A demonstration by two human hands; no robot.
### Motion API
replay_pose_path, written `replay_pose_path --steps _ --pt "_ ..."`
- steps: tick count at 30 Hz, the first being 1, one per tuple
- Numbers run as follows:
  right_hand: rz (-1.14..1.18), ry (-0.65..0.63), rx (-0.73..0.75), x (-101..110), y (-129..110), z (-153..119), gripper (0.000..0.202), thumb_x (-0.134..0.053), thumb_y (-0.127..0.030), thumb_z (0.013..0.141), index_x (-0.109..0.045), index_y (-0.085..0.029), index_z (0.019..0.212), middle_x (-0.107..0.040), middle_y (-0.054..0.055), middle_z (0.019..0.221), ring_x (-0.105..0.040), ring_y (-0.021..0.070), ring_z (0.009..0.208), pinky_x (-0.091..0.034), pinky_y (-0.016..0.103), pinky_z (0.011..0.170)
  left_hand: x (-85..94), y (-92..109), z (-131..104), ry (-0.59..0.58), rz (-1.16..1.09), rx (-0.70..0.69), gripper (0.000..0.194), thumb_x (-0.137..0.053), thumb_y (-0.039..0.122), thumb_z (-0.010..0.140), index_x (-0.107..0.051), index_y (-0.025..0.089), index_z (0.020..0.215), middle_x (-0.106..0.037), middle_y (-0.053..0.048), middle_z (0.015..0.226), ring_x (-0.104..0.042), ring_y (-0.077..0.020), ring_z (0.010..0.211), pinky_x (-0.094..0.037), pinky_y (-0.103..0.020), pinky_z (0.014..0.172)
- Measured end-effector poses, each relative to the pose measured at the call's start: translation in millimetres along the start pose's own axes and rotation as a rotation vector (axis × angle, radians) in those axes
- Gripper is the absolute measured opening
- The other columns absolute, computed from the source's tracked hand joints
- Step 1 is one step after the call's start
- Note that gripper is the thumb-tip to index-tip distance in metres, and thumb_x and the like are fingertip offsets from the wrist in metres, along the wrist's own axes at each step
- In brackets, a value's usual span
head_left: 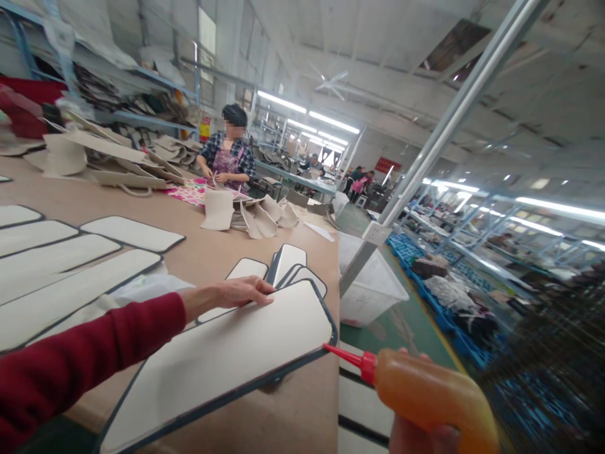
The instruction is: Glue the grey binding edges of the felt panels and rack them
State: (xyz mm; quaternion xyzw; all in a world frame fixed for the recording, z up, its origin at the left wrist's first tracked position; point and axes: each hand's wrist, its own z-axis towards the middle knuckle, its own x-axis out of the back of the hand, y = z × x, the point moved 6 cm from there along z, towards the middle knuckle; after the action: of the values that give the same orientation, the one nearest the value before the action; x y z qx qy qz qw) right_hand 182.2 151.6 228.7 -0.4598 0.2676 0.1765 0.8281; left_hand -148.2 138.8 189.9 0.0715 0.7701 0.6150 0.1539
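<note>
My left hand pinches the far edge of a long cream panel with rounded corners and a dark rim. The panel is held tilted over the table. In my right hand, low at the right, is an amber squeeze bottle with a red nozzle. Its tip meets the panel's dark rim near the right-hand corner. Much of the right hand is hidden behind the bottle. Just beyond my left hand lie several smaller cream panels with dark edges, overlapping one another.
More dark-edged panels lie across the left of the brown table. Beige cut pieces are heaped farther back, near a co-worker in a checked shirt. A metal post and white bin stand at the table's right edge.
</note>
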Motion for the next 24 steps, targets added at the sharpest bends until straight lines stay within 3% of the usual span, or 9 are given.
replay_pose_path --steps 7,19,24 --pt "0.0 -0.013 0.124 -6 -2 2 0.043 -0.071 -0.029 0.068 -0.061 -0.013 0.106 -0.07 0.005 0.1 -0.067 0.0263 0.089 -0.058 0.039 0.071 -5.4 -4 -2 0.063 -0.074 -0.035 0.031 -0.069 0.028 0.073 -0.069 0.011 0.099 -0.073 -0.008 0.085 -0.067 -0.0197 0.073 -0.051 -0.028 0.069" --pt "-0.037 -0.02 0.046 -5 7 -4 0.05 -0.074 -0.032 0.065 -0.059 -0.015 0.108 -0.066 0.007 0.108 -0.064 0.0265 0.097 -0.056 0.04 0.079 -3.3 -17 -5 0.152 -0.171 -0.02 0.035 -0.07 0.031 0.073 -0.069 0.011 0.101 -0.073 -0.01 0.086 -0.068 -0.0193 0.071 -0.051 -0.024 0.06" --pt "-0.093 -0.075 -0.049 2 27 -20 0.068 -0.073 -0.038 0.065 -0.046 -0.018 0.125 -0.057 0.014 0.124 -0.061 0.0324 0.102 -0.056 0.046 0.076 -2.8 -15 -7 0.206 -0.162 -0.013 0.036 -0.072 0.034 0.07 -0.069 0.011 0.097 -0.073 -0.01 0.083 -0.067 -0.0188 0.068 -0.05 -0.024 0.057"
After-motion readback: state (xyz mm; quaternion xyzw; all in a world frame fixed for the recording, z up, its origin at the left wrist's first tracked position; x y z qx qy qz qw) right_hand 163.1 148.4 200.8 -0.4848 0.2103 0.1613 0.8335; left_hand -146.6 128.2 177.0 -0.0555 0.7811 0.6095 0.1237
